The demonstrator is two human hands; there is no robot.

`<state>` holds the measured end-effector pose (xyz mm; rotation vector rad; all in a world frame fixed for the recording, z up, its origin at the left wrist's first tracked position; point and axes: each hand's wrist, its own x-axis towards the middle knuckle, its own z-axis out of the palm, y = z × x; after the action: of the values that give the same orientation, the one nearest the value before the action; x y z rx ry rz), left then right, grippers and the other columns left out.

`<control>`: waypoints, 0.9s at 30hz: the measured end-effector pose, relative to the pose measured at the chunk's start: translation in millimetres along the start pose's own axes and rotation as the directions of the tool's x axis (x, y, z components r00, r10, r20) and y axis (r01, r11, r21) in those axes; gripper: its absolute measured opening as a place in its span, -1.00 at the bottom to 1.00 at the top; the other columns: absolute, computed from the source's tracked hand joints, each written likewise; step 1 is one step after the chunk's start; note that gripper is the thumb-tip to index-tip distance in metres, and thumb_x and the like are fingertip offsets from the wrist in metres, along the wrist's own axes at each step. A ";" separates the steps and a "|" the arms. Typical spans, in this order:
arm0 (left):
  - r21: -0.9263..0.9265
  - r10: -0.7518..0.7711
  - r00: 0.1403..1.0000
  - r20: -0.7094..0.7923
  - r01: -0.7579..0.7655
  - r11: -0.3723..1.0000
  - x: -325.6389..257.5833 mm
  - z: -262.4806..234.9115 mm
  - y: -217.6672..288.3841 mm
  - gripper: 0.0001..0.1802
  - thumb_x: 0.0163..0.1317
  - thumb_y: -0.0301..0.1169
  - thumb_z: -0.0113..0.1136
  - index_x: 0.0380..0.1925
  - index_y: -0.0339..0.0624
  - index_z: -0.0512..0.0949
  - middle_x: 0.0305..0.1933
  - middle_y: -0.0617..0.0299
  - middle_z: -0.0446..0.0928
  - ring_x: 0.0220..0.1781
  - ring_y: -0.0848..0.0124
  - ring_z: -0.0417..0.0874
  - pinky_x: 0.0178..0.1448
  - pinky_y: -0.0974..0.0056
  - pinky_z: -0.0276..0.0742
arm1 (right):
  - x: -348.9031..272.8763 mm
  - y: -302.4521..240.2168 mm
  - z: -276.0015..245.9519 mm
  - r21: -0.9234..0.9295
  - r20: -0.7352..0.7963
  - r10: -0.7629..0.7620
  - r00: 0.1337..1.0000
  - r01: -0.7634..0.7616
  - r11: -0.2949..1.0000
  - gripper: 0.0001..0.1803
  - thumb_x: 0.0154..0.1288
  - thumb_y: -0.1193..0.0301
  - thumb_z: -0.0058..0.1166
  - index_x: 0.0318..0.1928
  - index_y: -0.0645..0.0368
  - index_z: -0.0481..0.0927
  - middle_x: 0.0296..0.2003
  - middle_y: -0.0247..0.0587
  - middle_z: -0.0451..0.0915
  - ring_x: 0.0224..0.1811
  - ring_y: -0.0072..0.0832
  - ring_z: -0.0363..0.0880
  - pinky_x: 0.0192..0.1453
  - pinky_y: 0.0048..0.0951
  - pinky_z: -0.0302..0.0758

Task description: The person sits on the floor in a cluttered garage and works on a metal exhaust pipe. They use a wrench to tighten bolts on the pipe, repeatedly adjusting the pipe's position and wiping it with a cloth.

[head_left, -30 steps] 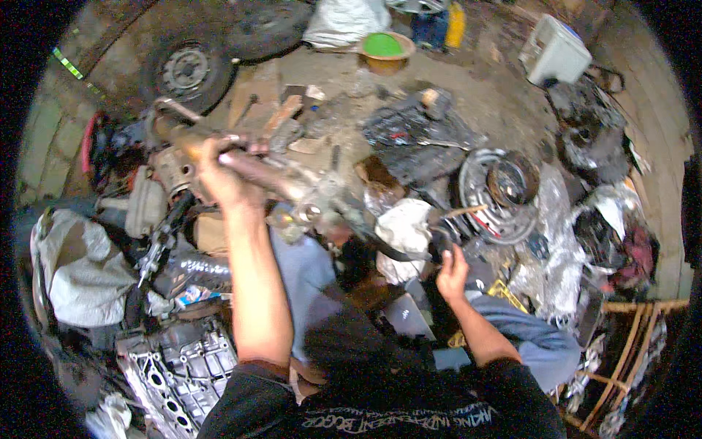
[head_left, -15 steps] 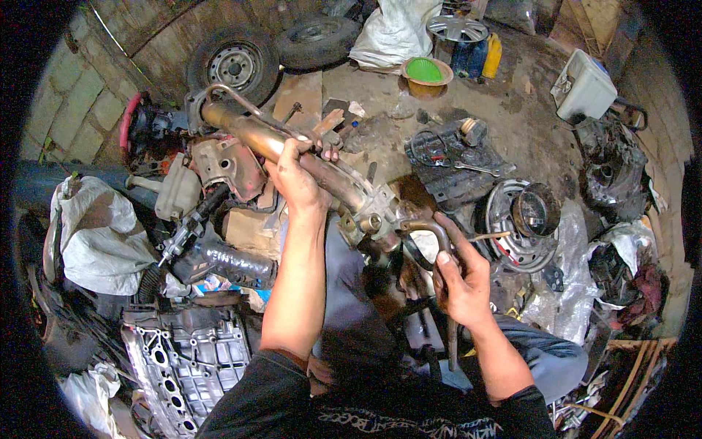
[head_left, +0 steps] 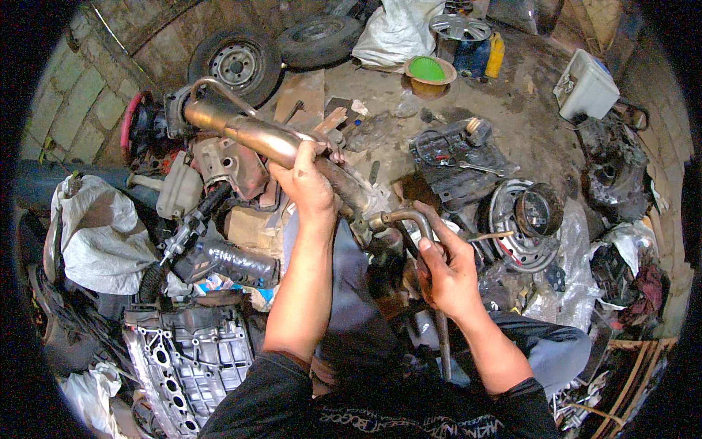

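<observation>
A long metal tube part (head_left: 259, 141), brassy and shiny at its far end, slants from upper left toward the middle, with a thin bent pipe (head_left: 219, 89) along it. My left hand (head_left: 311, 183) is wrapped round its middle, some fingertips showing on the far side. In my right hand (head_left: 452, 274) is an L-shaped socket wrench (head_left: 420, 217), its long shank pointing down toward my lap. The wrench's short end meets the fitting at the tube's near end; whether it is fully seated I cannot tell. My right thumb and fingers lie along the wrench's bend.
An engine block (head_left: 194, 366) lies at lower left, near a white sack (head_left: 102, 238). Beyond the tube are two tyres (head_left: 235, 66) and a green bowl (head_left: 426, 69). At right, a wheel rim (head_left: 504, 227) and a metal plate (head_left: 461, 157) with a spanner lie on the floor.
My right hand has moved the wrench left, so its short end now covers the fitting that showed bare before. The tube's far end has shifted slightly left; my left hand keeps its hold.
</observation>
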<state>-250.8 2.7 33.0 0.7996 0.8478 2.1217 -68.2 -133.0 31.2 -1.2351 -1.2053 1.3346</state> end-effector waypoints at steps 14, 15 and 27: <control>0.362 0.214 0.972 -0.096 -0.166 0.917 -20.6 8.1 2.4 -0.66 0.01 -0.60 0.15 -0.18 -0.32 0.32 -0.25 0.19 0.44 -0.26 0.40 0.50 -0.09 0.29 0.47 | 11.9 -0.6 6.2 0.212 -0.033 0.222 0.974 -0.210 0.954 -0.55 0.41 0.50 -0.11 0.28 0.02 0.40 -0.54 -0.51 0.38 -0.67 -0.75 0.21 -0.65 -0.65 0.15; 0.386 0.242 0.962 -0.124 -0.178 0.905 -24.2 10.2 0.4 -0.65 0.00 -0.60 0.16 -0.18 -0.32 0.32 -0.24 0.18 0.44 -0.24 0.40 0.50 -0.06 0.29 0.47 | 13.1 -1.9 6.2 0.217 -0.028 0.260 0.965 -0.248 0.944 -0.55 0.41 0.49 -0.10 0.28 0.00 0.40 -0.56 -0.50 0.35 -0.69 -0.74 0.20 -0.68 -0.63 0.13; 0.332 0.283 0.956 0.082 -0.294 0.896 -54.9 14.1 -12.4 -0.54 -0.07 -0.63 0.24 -0.11 -0.36 0.35 -0.17 0.13 0.47 -0.15 0.33 0.54 0.03 0.26 0.47 | 25.5 15.7 7.5 0.366 0.051 0.431 0.901 -0.419 0.831 -0.52 0.43 0.38 -0.06 0.33 -0.21 0.32 -0.67 -0.49 0.20 -0.78 -0.65 0.19 -0.81 -0.57 0.04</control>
<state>-205.0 -29.0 16.9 1.2006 1.1607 2.2385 -77.7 -109.6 13.3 -1.2809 -0.6198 1.7640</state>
